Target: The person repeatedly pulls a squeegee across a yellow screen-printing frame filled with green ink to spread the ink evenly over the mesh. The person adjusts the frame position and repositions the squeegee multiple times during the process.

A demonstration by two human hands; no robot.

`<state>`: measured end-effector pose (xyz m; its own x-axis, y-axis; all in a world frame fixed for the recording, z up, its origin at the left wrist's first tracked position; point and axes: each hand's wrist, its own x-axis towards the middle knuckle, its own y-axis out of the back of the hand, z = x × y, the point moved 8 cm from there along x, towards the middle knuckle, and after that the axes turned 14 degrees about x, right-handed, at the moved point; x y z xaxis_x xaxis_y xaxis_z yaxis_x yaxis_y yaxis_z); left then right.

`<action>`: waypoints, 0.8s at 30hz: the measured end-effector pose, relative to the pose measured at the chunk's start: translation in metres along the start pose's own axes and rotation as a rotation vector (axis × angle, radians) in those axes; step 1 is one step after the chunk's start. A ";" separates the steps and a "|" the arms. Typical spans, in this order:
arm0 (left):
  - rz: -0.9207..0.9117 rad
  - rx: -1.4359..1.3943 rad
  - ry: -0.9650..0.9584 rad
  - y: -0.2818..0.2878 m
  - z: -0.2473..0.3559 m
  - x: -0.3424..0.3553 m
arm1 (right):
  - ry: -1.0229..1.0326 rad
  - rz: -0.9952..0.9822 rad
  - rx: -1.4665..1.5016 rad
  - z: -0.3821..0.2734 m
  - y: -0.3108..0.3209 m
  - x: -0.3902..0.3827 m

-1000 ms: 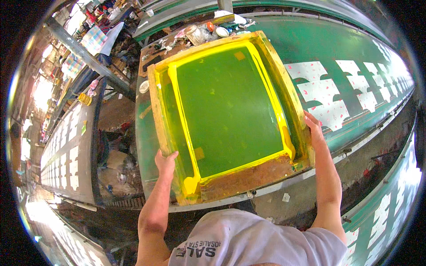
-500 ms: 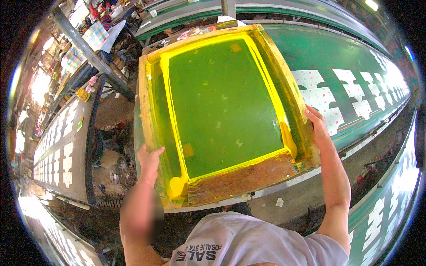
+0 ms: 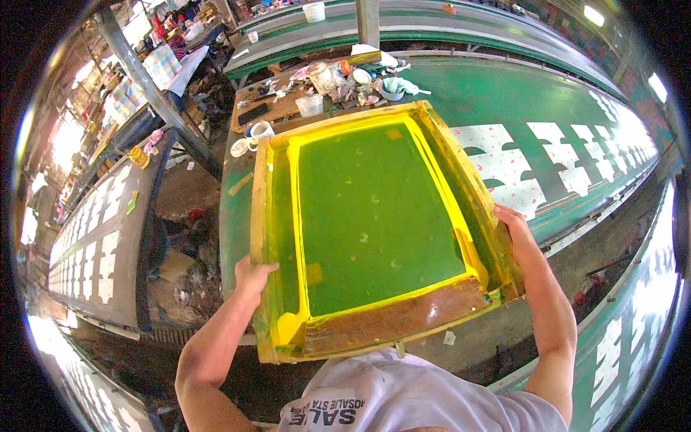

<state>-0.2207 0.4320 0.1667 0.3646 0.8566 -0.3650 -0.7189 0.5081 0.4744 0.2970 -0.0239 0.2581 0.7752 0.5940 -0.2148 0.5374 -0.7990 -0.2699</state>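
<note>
A wooden-framed printing screen (image 3: 374,216) with green mesh is held before my chest, its near end close to my shirt. Thick yellow ink lines the mesh on all sides, pooling at the near corners. A brown wooden board (image 3: 403,311) lies across the near end inside the frame. My left hand (image 3: 252,277) grips the left rail, thumb on top and the other fingers mostly hidden. On the opposite rail, my right hand (image 3: 514,229) is closed round the edge. The screen's far part overlaps the green table in view.
White cut pieces with red marks (image 3: 497,162) lie in rows along the green table (image 3: 461,90). Cluttered at its far left are a white tub (image 3: 309,106), a mug (image 3: 260,131) and rags. A slanting metal post (image 3: 155,90) stands left, beside another table with white pieces (image 3: 108,245).
The screen has come nearer to me and slightly right, with both hands still on its rails. The tubs, mug and rags on the table's far left now show beyond it.
</note>
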 end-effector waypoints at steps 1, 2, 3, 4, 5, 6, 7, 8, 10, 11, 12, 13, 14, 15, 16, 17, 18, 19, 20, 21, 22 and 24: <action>-0.007 -0.001 -0.010 -0.001 -0.002 0.003 | 0.013 -0.061 0.031 0.004 -0.001 0.001; -0.008 0.011 -0.024 -0.002 -0.002 0.008 | -0.007 -0.007 0.025 0.011 0.006 0.008; -0.023 0.013 -0.044 -0.004 -0.001 0.012 | 0.000 0.025 -0.024 0.016 0.011 0.014; 0.010 0.035 -0.059 -0.005 0.001 0.016 | 0.016 0.048 -0.070 0.019 0.016 0.022; 0.031 0.047 -0.080 0.001 0.006 0.025 | 0.043 0.075 -0.135 0.020 0.011 0.032; 0.069 0.069 -0.068 0.002 0.005 0.029 | 0.035 0.067 -0.111 0.025 0.011 0.040; 0.090 0.054 -0.076 0.002 0.004 0.033 | 0.036 0.062 -0.107 0.028 0.009 0.048; 0.126 0.051 -0.053 0.002 -0.001 0.036 | 0.026 0.097 -0.119 0.030 0.010 0.051; 0.140 0.022 -0.033 0.001 -0.011 0.048 | 0.023 0.075 -0.134 0.030 0.003 0.054; 0.120 -0.005 -0.036 -0.003 -0.015 0.055 | 0.022 0.085 -0.148 0.030 0.003 0.055; 0.109 -0.032 -0.026 0.000 -0.019 0.065 | 0.009 0.081 -0.138 0.030 -0.005 0.057; 0.120 -0.005 -0.038 -0.002 -0.022 0.071 | 0.005 0.079 -0.125 0.030 -0.008 0.059; 0.140 0.018 -0.043 -0.002 -0.023 0.078 | 0.016 0.065 -0.113 0.027 -0.013 0.061; 0.171 0.058 -0.008 -0.001 -0.027 0.082 | 0.006 0.082 -0.122 0.027 -0.015 0.062; 0.138 0.026 -0.055 -0.006 -0.024 0.085 | 0.009 0.084 -0.133 0.026 -0.018 0.064; 0.118 0.011 -0.056 -0.009 -0.024 0.086 | 0.011 0.083 -0.145 0.026 -0.022 0.067; 0.099 -0.003 -0.057 -0.012 -0.022 0.083 | -0.005 0.093 -0.112 0.027 -0.022 0.070; 0.101 -0.013 -0.061 -0.008 -0.019 0.081 | -0.021 0.106 -0.080 0.029 -0.024 0.072; 0.103 -0.024 -0.064 -0.009 -0.015 0.075 | -0.019 0.119 -0.061 0.030 -0.023 0.074; 0.103 -0.034 -0.065 -0.009 -0.011 0.070 | -0.050 0.121 -0.035 0.034 -0.024 0.076; 0.104 -0.013 -0.060 -0.008 -0.005 0.064 | -0.063 0.123 -0.022 0.035 -0.023 0.077; 0.112 0.023 -0.045 -0.005 0.006 0.055 | -0.048 0.086 -0.053 0.033 -0.024 0.078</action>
<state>-0.1939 0.4769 0.1492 0.3090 0.9112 -0.2725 -0.7433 0.4101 0.5285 0.3337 0.0444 0.2164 0.8031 0.5262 -0.2796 0.4876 -0.8500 -0.1992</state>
